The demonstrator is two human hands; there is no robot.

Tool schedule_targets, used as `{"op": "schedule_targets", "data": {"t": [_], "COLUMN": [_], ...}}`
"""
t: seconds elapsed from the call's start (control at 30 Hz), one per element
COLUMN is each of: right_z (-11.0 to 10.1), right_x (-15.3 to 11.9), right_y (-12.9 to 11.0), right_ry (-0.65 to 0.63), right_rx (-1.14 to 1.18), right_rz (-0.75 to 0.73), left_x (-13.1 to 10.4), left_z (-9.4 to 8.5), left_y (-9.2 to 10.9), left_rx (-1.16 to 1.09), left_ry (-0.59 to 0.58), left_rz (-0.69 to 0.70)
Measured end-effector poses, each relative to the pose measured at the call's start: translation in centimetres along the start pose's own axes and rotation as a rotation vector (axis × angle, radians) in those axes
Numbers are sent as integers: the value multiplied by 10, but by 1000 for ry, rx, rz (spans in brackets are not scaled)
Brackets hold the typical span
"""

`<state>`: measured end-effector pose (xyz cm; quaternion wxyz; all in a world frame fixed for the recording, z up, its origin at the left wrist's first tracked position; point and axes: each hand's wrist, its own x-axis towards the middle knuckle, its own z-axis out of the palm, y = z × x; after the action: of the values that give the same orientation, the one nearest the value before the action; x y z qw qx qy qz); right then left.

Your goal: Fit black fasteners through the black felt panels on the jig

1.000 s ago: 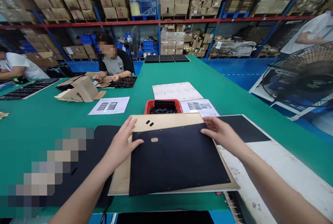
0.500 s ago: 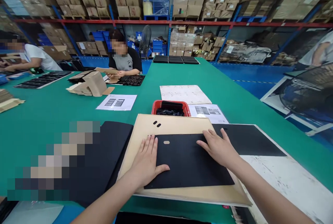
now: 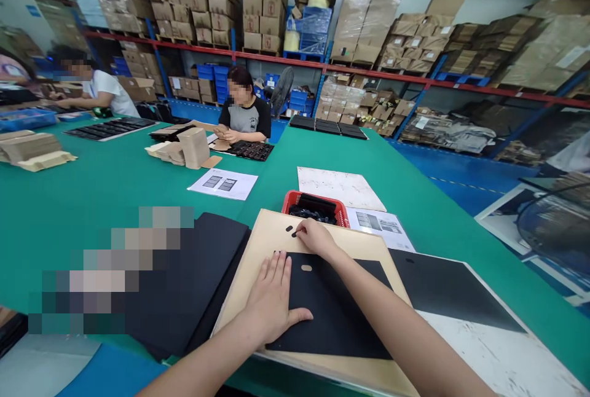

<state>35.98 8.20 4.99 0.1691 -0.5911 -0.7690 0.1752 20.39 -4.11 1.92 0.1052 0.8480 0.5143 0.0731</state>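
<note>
My left hand [image 3: 271, 295] lies flat with fingers stretched on the left part of a black sheet [image 3: 329, 317]. The sheet has a small oval hole [image 3: 306, 268] near its upper left and rests on a beige board [image 3: 364, 243]. Across the sheet reaches my right arm. At the board's far edge my right hand [image 3: 316, 238] pinches a small black oval piece [image 3: 294, 235] between thumb and finger. Beside it a second black oval piece [image 3: 289, 228] lies on the board. My right forearm hides part of the sheet.
Behind the board stands a red basket [image 3: 341, 209] of black parts. To the left lies a stack of black sheets [image 3: 203, 274]; to the right, another black sheet [image 3: 452, 286] on a white board [image 3: 502, 348]. A co-worker [image 3: 244, 111] sits across the green table [image 3: 221, 191].
My right hand has left the right side of the black sheet, moved up and left, and closed on one oval piece. My left hand stays on the sheet. The view has shifted and tilted.
</note>
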Motion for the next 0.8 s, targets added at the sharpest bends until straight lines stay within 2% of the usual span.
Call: {"op": "schedule_targets", "data": {"t": [0.13,0.27,0.33,0.47,0.53,0.57,0.63,0.73,0.8], "right_z": [4,1,-15,-76,-99,-104,-99,-66,-44], "right_x": [8,6,2,-11,-25,-34,-57,-89,-104], "right_y": [-2,-7,-6,5,9,10,6,-4,-10], "right_ry": [-18,53,122,309,345,327,226,52,15], "right_rx": [26,105,173,360,435,480,588,742,782], "right_rz": [-4,-16,-4,63,80,84,95,109,94], "left_x": [0,-1,-2,-4,-4,-4,-1,7,12], "left_z": [-6,-14,-15,-19,-26,-30,-40,-48,-47], "left_y": [3,7,9,11,11,10,9,11,15], "left_rx": [15,45,60,66,18,-26,-146,-359,-468], "left_ry": [-48,-110,-120,-120,-108,-93,-20,153,210], "left_rz": [-31,-61,-68,-80,-85,-84,-65,-8,23]}}
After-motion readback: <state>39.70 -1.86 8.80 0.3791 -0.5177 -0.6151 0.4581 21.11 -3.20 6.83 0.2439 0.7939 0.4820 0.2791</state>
